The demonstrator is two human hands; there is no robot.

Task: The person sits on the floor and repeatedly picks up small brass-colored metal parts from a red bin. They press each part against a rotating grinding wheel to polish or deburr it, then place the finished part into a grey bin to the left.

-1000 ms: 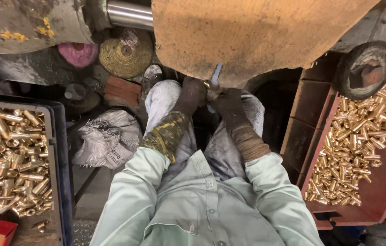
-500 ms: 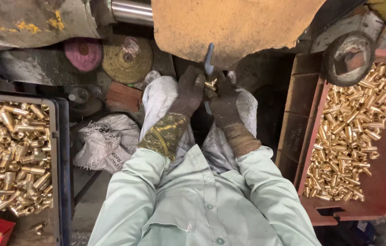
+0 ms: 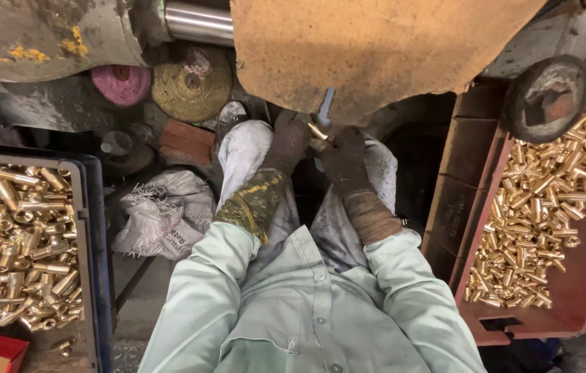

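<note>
Both gloved hands, left hand (image 3: 287,144) and right hand (image 3: 340,157), pinch one small brass piece (image 3: 318,132) against the big tan buffing wheel (image 3: 376,48). The blue crate (image 3: 92,235) and the red crate (image 3: 576,290) are both full of brass pieces, so plenty seems left
</note>
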